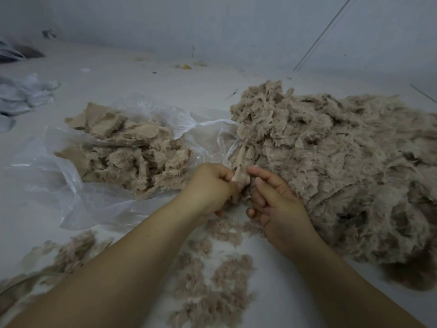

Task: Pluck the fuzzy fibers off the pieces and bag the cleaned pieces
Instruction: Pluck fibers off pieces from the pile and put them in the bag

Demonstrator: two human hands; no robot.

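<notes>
My left hand (209,188) grips a small beige plush piece (240,179) at the middle of the view. My right hand (275,200) is right beside it, its forefinger and thumb at the piece's fuzzy edge; whether they pinch fibers is hard to tell. A big heap of fuzzy beige pieces (343,166) fills the right side. To the left lies an open clear plastic bag (78,188) with several beige pieces (132,152) inside. Loose plucked fluff (212,278) is scattered on the white surface below my hands.
More fluff (59,254) lies at the lower left. Crumpled pale plastic bags (21,95) sit at the far left. A grey wall (212,24) bounds the back, with small scraps (186,66) along its foot.
</notes>
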